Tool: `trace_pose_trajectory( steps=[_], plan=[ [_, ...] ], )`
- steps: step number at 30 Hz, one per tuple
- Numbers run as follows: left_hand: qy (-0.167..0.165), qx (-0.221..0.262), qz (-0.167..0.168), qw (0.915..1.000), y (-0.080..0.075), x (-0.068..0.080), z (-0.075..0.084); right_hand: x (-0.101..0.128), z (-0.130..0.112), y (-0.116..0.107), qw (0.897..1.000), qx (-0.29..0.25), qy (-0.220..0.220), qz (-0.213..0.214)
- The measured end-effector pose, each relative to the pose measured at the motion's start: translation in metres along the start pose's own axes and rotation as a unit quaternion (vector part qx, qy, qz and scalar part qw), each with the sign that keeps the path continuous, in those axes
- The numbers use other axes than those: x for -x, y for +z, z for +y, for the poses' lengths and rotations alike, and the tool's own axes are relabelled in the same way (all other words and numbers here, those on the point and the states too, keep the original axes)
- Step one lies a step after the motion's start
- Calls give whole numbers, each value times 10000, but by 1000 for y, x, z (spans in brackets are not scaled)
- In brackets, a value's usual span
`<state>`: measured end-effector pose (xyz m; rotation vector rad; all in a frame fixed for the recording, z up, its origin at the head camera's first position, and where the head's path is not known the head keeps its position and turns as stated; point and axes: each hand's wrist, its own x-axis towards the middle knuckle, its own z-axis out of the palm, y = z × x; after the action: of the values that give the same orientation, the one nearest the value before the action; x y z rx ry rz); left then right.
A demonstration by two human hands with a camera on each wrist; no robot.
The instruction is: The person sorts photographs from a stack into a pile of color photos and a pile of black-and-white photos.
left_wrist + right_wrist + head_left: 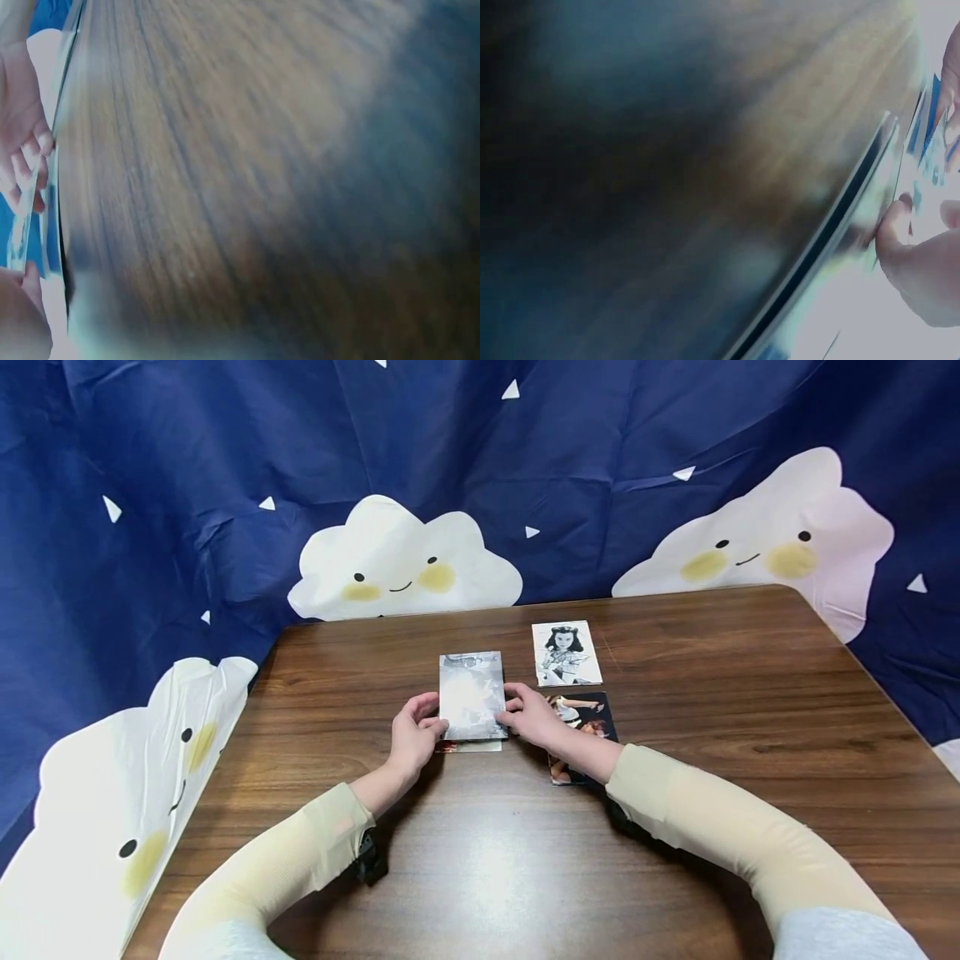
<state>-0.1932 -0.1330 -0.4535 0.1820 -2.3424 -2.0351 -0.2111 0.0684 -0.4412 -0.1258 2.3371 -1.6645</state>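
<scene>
A glossy grey photo card [471, 693] is held at mid-table between both hands. My left hand [426, 718] pinches its lower left edge and my right hand [519, 712] pinches its lower right edge. Another card [469, 746] lies flat on the wooden table [480, 860], just under the held one, with only its near strip showing. In the left wrist view the card's edge [18, 234] shows thin between fingers [26, 154]. The right wrist view is blurred, with the card [924, 161] above a fingertip [896, 229].
A black-and-white portrait photo [566, 653] lies flat behind my right hand. A dark colour photo [592, 718] lies partly under my right wrist. A blue cloth with white clouds [397, 560] hangs behind and around the table.
</scene>
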Motion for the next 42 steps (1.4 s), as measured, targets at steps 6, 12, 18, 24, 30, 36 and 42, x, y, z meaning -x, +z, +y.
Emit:
trace_pose_trajectory(
  steps=[6, 12, 18, 24, 30, 36, 42],
  plan=[
    [-92, 281, 4, 9996, 3, 1, 2, -2, 4, 1, 9980, 427, -450, 130],
    [-138, 422, -61, 9990, 4, 1, 4, -2, 2, -2, 9979, 267, -574, 168],
    [-4, 418, -105, 9991, 13, -3, 9, -1, 0, -13, 9981, 151, -566, 190],
    [172, 407, -268, 9987, 28, -6, 20, 0, 3, -30, 9981, 92, -542, 261],
    [450, 365, -476, 9972, 47, -9, 24, 5, 6, -49, 9929, 696, -751, 610],
    [340, 580, -987, 9929, 66, -14, 30, 6, 12, -68, 9925, 418, -783, 844],
    [222, 565, -1259, 9902, 85, -20, 36, 4, 17, -89, 9900, 463, -790, 1077]
  ],
)
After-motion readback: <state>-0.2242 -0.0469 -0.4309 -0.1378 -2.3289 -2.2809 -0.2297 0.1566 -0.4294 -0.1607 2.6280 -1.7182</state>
